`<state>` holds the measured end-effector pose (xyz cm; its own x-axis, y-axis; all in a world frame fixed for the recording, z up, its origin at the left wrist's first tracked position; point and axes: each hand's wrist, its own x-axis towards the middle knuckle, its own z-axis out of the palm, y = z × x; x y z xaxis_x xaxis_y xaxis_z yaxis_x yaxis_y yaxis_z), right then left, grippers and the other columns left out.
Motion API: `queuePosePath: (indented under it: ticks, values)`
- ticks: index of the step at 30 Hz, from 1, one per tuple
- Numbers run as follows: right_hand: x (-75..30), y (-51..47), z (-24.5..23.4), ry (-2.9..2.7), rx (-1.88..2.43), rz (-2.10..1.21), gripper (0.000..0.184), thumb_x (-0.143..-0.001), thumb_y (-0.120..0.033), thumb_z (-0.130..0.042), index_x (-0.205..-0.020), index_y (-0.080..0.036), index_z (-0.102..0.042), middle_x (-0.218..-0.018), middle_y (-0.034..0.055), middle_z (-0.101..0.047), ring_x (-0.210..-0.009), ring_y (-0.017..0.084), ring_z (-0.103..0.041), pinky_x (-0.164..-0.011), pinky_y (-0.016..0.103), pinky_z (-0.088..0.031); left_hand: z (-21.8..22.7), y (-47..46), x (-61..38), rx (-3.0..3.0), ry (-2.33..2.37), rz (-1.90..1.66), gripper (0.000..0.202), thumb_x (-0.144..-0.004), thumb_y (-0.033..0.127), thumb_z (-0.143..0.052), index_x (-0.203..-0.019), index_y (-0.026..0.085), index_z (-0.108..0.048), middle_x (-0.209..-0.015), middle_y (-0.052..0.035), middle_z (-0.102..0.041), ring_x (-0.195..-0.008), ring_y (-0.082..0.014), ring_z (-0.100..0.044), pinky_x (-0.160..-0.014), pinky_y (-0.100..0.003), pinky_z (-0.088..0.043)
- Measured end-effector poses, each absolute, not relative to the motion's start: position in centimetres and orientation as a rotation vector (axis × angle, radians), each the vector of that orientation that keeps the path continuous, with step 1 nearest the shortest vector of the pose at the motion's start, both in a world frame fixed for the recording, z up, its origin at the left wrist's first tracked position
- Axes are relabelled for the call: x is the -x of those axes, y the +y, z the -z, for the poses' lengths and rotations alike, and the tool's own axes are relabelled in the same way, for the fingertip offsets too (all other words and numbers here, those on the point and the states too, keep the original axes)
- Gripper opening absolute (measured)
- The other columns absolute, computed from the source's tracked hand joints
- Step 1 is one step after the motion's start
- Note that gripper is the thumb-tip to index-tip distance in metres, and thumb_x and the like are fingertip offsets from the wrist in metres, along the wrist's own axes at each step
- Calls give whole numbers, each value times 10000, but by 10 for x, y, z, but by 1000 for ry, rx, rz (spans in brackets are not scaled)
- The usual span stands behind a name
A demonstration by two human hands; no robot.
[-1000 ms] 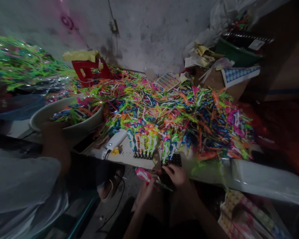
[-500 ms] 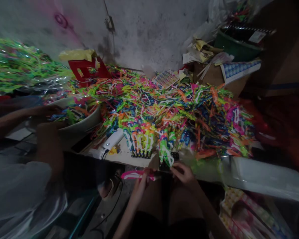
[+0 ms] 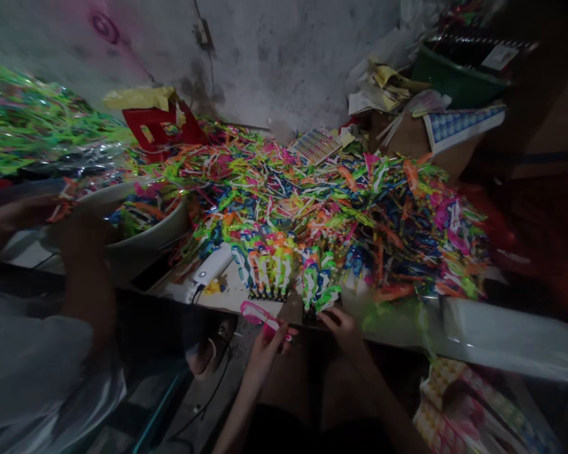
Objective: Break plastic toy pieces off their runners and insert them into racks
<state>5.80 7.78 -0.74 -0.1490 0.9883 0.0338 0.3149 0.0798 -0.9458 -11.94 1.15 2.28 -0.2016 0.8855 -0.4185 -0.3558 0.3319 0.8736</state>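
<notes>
A pink-and-white plastic piece (image 3: 260, 313), long and narrow, is pinched in my left hand (image 3: 267, 343) just in front of the table edge. Its far end tilts up to the left. My right hand (image 3: 341, 323) has its fingers closed at the lower end of a green-and-white plastic piece (image 3: 329, 295). That piece leans over a small black rack (image 3: 308, 313), where several similar pieces stand upright. To the left, a second black rack (image 3: 267, 296) holds a row of upright coloured pieces (image 3: 265, 265). My right fingertips partly cover the contact.
A big heap of coloured plastic pieces (image 3: 288, 189) covers the table. On the left, a co-worker's arm (image 3: 82, 271) reaches across a white basin (image 3: 165, 227). A white power bank (image 3: 213, 265) with a cable lies near the edge; a clear plastic-wrapped bundle (image 3: 515, 337) lies right.
My left hand has turned the pink piece so its far end points higher. My right hand has lowered the green piece toward the rack. The co-worker's hand has lifted orange pieces from the basin.
</notes>
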Motion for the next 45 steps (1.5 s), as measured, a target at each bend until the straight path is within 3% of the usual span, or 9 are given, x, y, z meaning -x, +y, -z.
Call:
queuePosePath:
  ticks: [5,13,22,26,29,35,40,42,45]
  values:
    - [-49,88,8,-1517,1418,-1145,293,-679,-482,-590,-730,-194,-588,-688,31,-658,-664,195,-625,-645,295,-478,-20,12,117,-514,1281,-1260,537,-555,452,-758,-919,129,-532,-757,-34,-696,-553,-101,-563,-597,-245,-481]
    - [-44,96,2,-1700,1502,-1099,223,-729,-422,-552,-675,-206,-556,-649,9,-631,-642,177,-600,-591,272,-434,-23,14,115,-539,1311,-1232,538,-482,491,-774,-826,141,-553,-698,-20,-693,-556,-132,-587,-594,-266,-490]
    - [-51,61,-3,-1802,1381,-881,199,-836,-353,-487,-892,-199,-600,-869,53,-626,-816,175,-591,-752,294,-454,-25,9,101,-844,1443,-1092,375,-629,497,-642,-710,132,-634,-610,-52,-658,-655,-201,-609,-681,-302,-466]
    - [-57,30,-22,-1985,1090,-1195,183,-823,-257,-526,-980,-227,-616,-979,42,-615,-926,171,-579,-830,283,-447,-16,4,98,-1010,1494,-1086,313,-689,445,-617,-782,146,-623,-743,-55,-670,-734,-200,-600,-703,-294,-460]
    - [-60,21,-33,-1936,1085,-1289,149,-815,-229,-529,-915,-226,-639,-915,27,-639,-886,174,-594,-815,284,-460,-13,5,96,-1160,1485,-1015,282,-728,420,-603,-846,164,-599,-772,-39,-654,-725,-180,-591,-662,-264,-462]
    - [-75,48,-19,-1642,1274,-1307,178,-766,-357,-573,-873,-226,-627,-865,16,-683,-811,188,-636,-762,291,-493,-8,10,98,-1472,1486,-991,419,-775,344,-581,-1151,188,-482,-1068,-92,-616,-907,-186,-606,-842,-333,-480]
    - [-78,79,7,-1416,1258,-1371,292,-731,-461,-573,-871,-206,-589,-813,32,-691,-786,204,-653,-751,316,-511,20,7,100,-2081,1682,-769,463,-825,206,-469,-1285,191,-417,-1389,-128,-379,-1295,-236,-329,-1046,-418,-325]
    - [-76,83,12,-1433,1251,-1361,277,-736,-451,-575,-859,-203,-597,-838,32,-688,-819,199,-644,-777,311,-499,30,5,100,-2169,1728,-631,532,-832,209,-455,-1349,203,-330,-1440,-121,-304,-1337,-248,-243,-1055,-446,-307]
    - [-76,85,11,-1477,1296,-1312,251,-743,-424,-575,-845,-199,-616,-863,21,-682,-839,187,-629,-784,295,-482,37,2,99,-2187,1772,-523,548,-837,230,-447,-1363,193,-300,-1440,-128,-308,-1341,-247,-233,-1052,-458,-309]
